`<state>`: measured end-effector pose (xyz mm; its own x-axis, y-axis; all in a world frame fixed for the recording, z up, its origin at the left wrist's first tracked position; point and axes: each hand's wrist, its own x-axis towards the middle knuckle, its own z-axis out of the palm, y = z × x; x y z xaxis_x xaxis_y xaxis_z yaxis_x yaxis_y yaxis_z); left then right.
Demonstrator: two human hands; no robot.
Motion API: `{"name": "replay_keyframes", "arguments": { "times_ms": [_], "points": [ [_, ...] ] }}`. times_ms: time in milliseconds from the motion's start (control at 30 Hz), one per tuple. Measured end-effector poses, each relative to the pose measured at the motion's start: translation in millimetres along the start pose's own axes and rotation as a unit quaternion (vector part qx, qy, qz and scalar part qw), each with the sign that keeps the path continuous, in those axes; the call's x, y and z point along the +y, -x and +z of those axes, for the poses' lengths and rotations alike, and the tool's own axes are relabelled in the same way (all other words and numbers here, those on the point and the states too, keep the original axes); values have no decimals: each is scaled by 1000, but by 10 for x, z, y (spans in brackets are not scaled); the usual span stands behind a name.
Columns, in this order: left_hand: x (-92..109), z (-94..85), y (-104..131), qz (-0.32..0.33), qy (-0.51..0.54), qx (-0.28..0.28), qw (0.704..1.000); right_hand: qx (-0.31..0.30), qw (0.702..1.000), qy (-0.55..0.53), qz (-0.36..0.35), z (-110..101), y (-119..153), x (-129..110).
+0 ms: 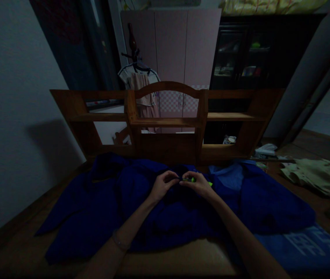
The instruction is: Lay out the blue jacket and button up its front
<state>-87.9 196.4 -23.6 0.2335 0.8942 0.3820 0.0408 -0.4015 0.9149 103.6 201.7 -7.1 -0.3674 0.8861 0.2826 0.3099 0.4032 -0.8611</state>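
A dark blue garment (101,205) lies spread and rumpled across the wooden surface in front of me. Over its middle, my left hand (165,185) is closed in a pinch at what looks like a dark bit of the cloth. My right hand (197,185) is closed round a small tool with yellow-green parts (193,179), its tip pointing left toward the left fingertips. The tool's exact kind is hard to make out in the dim light. Both hands' fingertips almost meet.
Behind the garment rises a wooden headboard with shelves (167,122). A light blue bag with white characters (304,248) lies at the right front. Pale folded cloth (318,176) lies farther right. A wall (16,116) bounds the left side.
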Motion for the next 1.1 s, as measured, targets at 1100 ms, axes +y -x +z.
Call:
{"name": "replay_keyframes", "arguments": {
  "times_ms": [1100],
  "points": [
    [-85,-43,-37,36,-94,12,995,178,936,244,-182,267,60,22]
  ]
}}
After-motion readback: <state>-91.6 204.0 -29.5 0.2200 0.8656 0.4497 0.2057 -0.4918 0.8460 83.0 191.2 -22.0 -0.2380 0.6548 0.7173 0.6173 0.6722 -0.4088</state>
